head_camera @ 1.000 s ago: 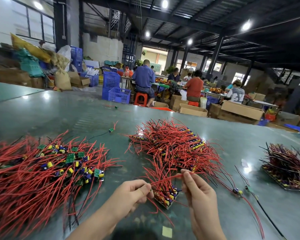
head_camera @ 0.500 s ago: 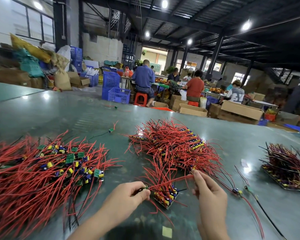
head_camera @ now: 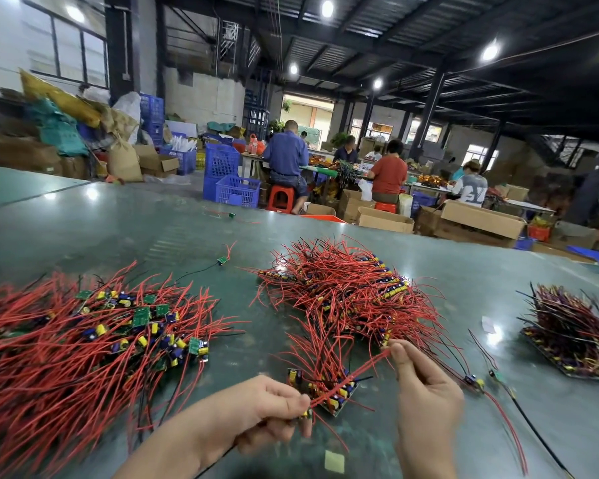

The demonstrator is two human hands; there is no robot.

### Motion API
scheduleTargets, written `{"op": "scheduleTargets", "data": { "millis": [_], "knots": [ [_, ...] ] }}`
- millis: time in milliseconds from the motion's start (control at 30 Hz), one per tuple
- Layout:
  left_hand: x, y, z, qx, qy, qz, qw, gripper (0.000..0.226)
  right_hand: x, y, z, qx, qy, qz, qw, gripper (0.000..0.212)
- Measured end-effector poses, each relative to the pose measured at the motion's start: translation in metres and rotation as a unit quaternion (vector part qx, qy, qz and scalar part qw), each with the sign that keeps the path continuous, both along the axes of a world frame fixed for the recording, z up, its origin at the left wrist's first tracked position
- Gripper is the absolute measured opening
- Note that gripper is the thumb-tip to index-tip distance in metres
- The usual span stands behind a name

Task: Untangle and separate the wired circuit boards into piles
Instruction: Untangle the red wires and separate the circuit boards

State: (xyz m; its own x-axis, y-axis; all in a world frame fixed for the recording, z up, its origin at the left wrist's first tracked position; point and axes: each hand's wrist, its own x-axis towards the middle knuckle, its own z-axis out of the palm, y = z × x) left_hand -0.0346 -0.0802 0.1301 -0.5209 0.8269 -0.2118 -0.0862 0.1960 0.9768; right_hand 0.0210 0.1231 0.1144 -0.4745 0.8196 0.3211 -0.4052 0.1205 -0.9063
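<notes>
Since half a second ago my left hand (head_camera: 256, 406) has drawn back toward me and lifted the little board (head_camera: 305, 414) out from the small bundle, so the red wire (head_camera: 351, 376) now runs taut between my hands. My left thumb and fingers are curled and pinch the board at the wire's near end. My right hand (head_camera: 426, 395) pinches the wire's far end between thumb and forefinger, the other fingers loosely curled behind.

Its long axis slants from low left at my left fingertips up to the right at my right fingertips, crossing just above the small bundle of boards (head_camera: 329, 385) that lies on the green table (head_camera: 153, 236) between my hands.

Behind that bundle sits the big tangled heap (head_camera: 346, 292) of red wires and boards. To my left spreads a wide pile (head_camera: 83, 344) with green boards and yellow parts showing among red wires that fan out in all directions. Just right of my right hand lie two loose boards (head_camera: 474, 381) with trailing wires. Far right is a darker stack (head_camera: 571, 330), well apart. A yellow-green sticker (head_camera: 334, 461) lies on the table near me.
</notes>
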Motion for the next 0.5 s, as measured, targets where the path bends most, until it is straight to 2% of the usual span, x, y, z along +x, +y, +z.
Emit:
{"op": "scheduleTargets", "data": {
  "millis": [133,200,267,300,333,400,433,467,500],
  "knots": [
    [-0.005,-0.006,-0.001,-0.013,0.041,0.032,0.999,0.032,0.002,0.0,0.003,0.051,0.001,0.03,0.998,0.025],
    [-0.013,-0.009,-0.003,0.013,0.075,0.122,0.99,0.024,0.001,-0.001,0.006,0.075,-0.015,0.069,0.995,0.017],
    [-0.023,-0.014,-0.005,0.025,0.147,0.268,0.952,0.005,-0.003,-0.004,0.005,0.096,-0.035,0.088,0.991,0.015],
    [-0.028,-0.019,-0.007,-0.004,0.216,0.345,0.913,0.003,-0.004,-0.006,0.003,0.111,-0.049,0.084,0.989,0.017],
    [-0.032,-0.024,-0.007,-0.07,0.301,0.411,0.858,0.008,-0.006,-0.007,0.0,0.128,-0.065,0.076,0.987,0.02],
    [-0.039,-0.037,-0.009,-0.215,0.461,0.507,0.695,0.029,-0.008,-0.008,-0.007,0.164,-0.111,0.064,0.978,0.027],
    [-0.042,-0.041,-0.011,-0.247,0.516,0.515,0.638,0.047,-0.008,-0.009,-0.009,0.184,-0.134,0.063,0.972,0.029],
    [-0.044,-0.041,-0.013,-0.246,0.558,0.511,0.606,0.064,-0.008,-0.009,-0.01,0.201,-0.149,0.065,0.966,0.031],
    [-0.043,-0.038,-0.016,-0.225,0.588,0.497,0.597,0.072,-0.007,-0.01,-0.011,0.215,-0.157,0.065,0.962,0.032]
  ]
}}
